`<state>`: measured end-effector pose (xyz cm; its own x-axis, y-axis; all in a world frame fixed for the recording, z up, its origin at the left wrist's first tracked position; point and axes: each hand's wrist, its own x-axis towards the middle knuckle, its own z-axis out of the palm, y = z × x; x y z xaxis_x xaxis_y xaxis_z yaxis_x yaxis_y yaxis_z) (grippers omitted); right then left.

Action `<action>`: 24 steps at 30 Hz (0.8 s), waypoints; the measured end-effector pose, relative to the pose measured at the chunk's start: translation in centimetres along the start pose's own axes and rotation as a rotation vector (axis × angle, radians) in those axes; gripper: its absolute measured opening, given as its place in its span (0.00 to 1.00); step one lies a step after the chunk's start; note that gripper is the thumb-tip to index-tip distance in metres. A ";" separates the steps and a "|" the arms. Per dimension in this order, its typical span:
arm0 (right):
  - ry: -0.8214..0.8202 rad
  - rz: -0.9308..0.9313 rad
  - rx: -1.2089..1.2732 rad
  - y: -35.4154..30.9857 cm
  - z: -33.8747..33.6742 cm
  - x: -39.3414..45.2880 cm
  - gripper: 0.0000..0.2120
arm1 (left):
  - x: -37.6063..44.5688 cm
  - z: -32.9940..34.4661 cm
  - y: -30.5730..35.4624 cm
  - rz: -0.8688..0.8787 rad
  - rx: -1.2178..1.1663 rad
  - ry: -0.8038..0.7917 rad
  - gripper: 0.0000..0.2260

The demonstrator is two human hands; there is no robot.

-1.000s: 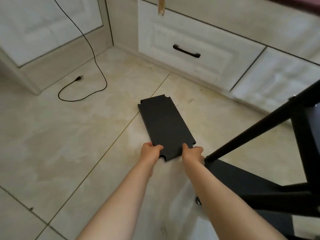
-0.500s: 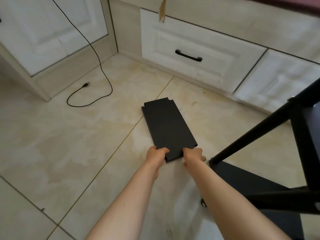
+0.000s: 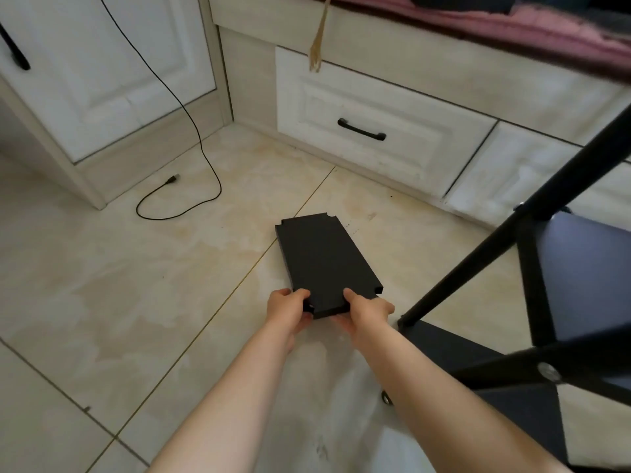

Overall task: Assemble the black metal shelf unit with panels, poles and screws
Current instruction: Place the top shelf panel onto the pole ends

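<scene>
Grip shifted since last frame: both thumbs now on top of the panel [image 3: 326, 261]. Left hand [image 3: 286, 310] and right hand [image 3: 367, 311] pinch its near end; panel on the floor [image 3: 119, 285], left of shelf frame [image 3: 532, 274], drawer [image 3: 372, 131] beyond.

Both bare forearms reach forward and downward, converging toward the middle of the view. The left hand [image 3: 286, 307] curls its fingers over the near left corner of the black panel [image 3: 326, 261], thumb on top. The right hand [image 3: 367, 310] grips the near right edge likewise, thumb lying on the upper face.
</scene>
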<state>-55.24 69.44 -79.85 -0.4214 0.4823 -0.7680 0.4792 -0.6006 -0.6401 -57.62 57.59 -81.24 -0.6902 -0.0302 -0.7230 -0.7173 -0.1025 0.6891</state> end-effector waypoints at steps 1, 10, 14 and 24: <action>-0.043 0.017 -0.004 -0.2 -0.1 -0.9 0.20 | -0.5 -0.3 0.4 -0.004 -0.013 -0.002 0.15; -0.206 0.038 -0.117 -3.4 -1.1 -11.1 0.07 | -6.4 -4.7 3.4 -0.001 -0.114 0.019 0.06; -0.292 0.023 -0.166 -4.7 -2.9 -16.3 0.08 | -10.3 -7.2 5.1 0.021 -0.186 -0.015 0.10; -0.491 0.077 -0.180 -7.9 -12.4 -28.2 0.14 | -22.3 -13.4 9.5 0.147 -0.260 -0.069 0.14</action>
<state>-37.63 68.46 -53.46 -0.6701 0.0596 -0.7398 0.6296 -0.4823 -0.6091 -47.78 43.99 -59.20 -0.7963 0.0035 -0.6048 -0.5667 -0.3537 0.7441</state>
